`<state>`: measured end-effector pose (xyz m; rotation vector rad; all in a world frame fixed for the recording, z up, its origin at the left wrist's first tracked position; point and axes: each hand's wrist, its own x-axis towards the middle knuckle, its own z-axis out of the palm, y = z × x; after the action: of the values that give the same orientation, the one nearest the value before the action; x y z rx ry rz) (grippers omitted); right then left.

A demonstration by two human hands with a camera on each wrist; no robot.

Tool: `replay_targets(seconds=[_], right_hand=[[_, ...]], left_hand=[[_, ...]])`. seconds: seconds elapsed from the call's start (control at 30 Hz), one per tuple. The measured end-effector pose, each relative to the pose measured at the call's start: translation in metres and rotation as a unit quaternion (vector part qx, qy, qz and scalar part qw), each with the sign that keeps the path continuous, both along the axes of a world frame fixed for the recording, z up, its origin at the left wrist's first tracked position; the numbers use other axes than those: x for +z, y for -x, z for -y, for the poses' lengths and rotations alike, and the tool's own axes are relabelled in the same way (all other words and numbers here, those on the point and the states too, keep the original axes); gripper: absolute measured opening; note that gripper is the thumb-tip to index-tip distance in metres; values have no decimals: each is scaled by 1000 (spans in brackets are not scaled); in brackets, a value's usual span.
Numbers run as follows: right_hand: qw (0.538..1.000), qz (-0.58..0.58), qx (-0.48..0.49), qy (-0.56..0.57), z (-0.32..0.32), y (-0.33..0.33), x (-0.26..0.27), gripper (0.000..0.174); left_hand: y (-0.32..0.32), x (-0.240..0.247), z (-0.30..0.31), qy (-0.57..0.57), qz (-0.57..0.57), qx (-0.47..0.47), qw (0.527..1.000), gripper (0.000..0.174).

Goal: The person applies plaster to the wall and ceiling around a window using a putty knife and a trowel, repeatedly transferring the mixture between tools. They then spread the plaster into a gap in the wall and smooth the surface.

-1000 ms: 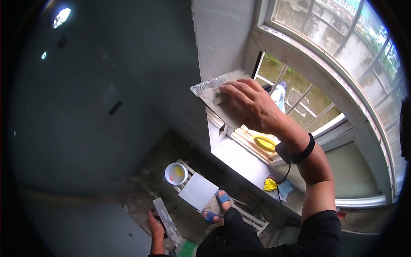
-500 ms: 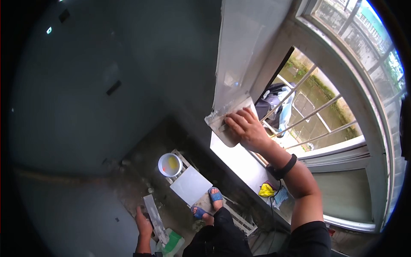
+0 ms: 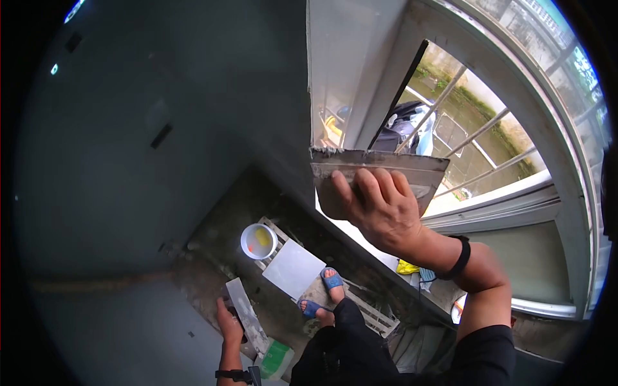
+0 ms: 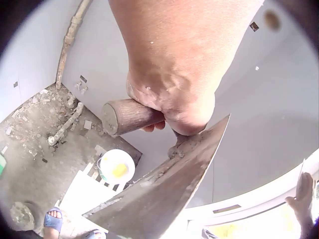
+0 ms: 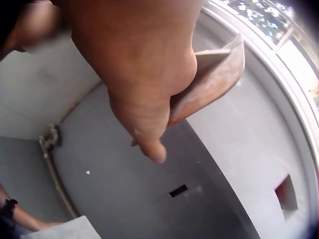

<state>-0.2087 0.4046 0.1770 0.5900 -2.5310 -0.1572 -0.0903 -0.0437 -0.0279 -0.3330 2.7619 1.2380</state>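
My right hand [image 3: 389,209] grips a broad, flat putty scraper [image 3: 428,168] at the lower part of the pale window reveal [image 3: 351,71]. Its straight edge lies nearly level in the head view, with the fingers bent over the near face. In the right wrist view the scraper [image 5: 212,89] juts out beyond the heel of the hand. Low on the left, my left hand [image 3: 229,321] holds a plastering trowel [image 3: 248,315] smeared with grey putty. The left wrist view shows its round wooden handle [image 4: 134,115] in the fist and the wide metal blade below.
A barred window [image 3: 476,138] opens at the right above a white sill [image 3: 367,237]. Below, a white bucket [image 3: 259,242] and a pale board [image 3: 294,270] sit on a slatted platform beside my sandalled feet. Yellow and blue cloths [image 3: 426,275] lie near the sill. Dark grey wall fills the left.
The scraper has come lower along the reveal and turned from slanted to nearly level in the head view. The head view has shifted. My left hand keeps holding the trowel low at the left.
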Motion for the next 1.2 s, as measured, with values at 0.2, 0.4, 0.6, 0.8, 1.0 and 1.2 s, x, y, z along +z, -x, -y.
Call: replay_targets(seconds=[0.2,0.4,0.6,0.8,1.0,1.2], right_hand=[[996,-44,-36,-74,18,23,-5,51],[994,-40,-45,-88,44,52,-88,49],[998,-59,-5,-12,74,81,-174,50],[992,-50,40,109,86,86,-208,58],[961,61,147,226,37,30,-93,57],[985,3,115,129,-40,51,5,69]], left_hand=[[-5,-4,9,-20,23,1,1000,33],[-35,-29,47,-50,38,68,996,29],[-50,-29,55,-31,44,75,996,27],[-53,-39,53,10,80,56,995,27],[-37,-46,28,-35,62,36,997,31],[-24,-66,4,-47,11,-22,999,36]])
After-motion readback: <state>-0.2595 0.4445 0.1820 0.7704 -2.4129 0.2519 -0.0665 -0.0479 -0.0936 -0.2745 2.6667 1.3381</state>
